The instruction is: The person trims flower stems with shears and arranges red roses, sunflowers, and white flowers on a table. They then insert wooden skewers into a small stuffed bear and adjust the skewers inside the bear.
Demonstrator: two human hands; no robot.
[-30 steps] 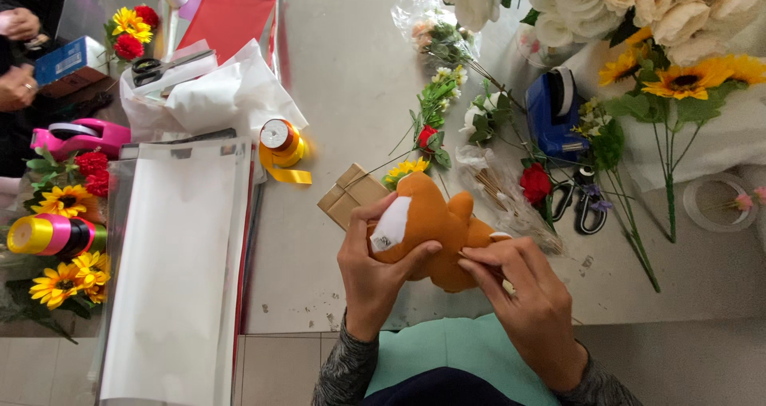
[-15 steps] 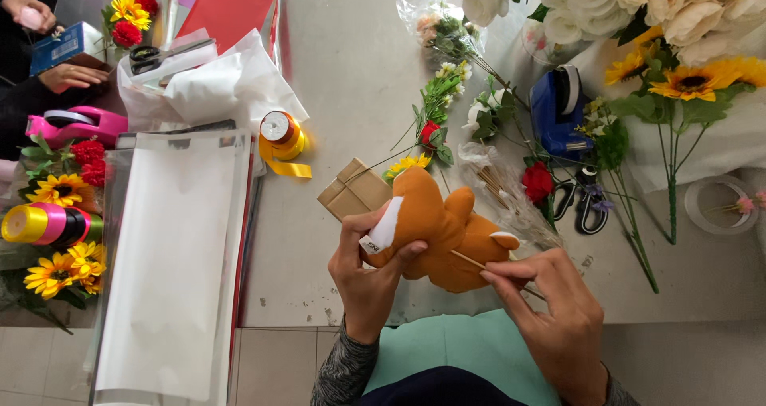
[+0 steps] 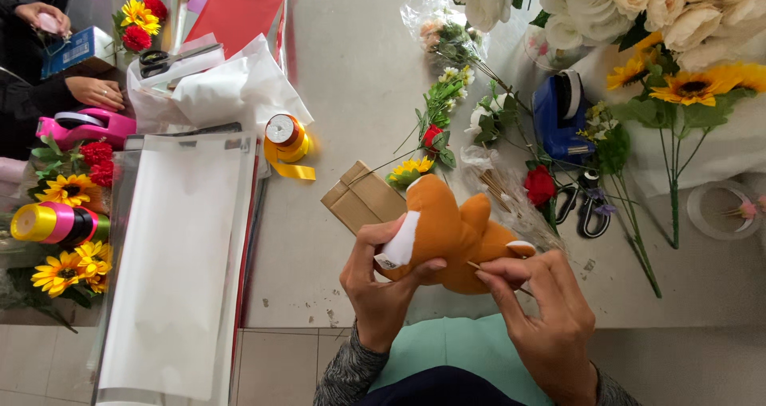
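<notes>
Head view, near edge of the bench, left to right. Item one: my left hand (image 3: 375, 290), fingers curled shut around the plush toy (image 3: 447, 234), thumb across its white patch. Item two: the toy itself, orange with white patches and a small sewn tag at the left end, held above the bench's front edge, just in front of a brown paper parcel (image 3: 361, 199). Item three: my right hand (image 3: 542, 314), fingertips pinched on a thin wooden stick (image 3: 499, 276) laid against the toy's underside.
</notes>
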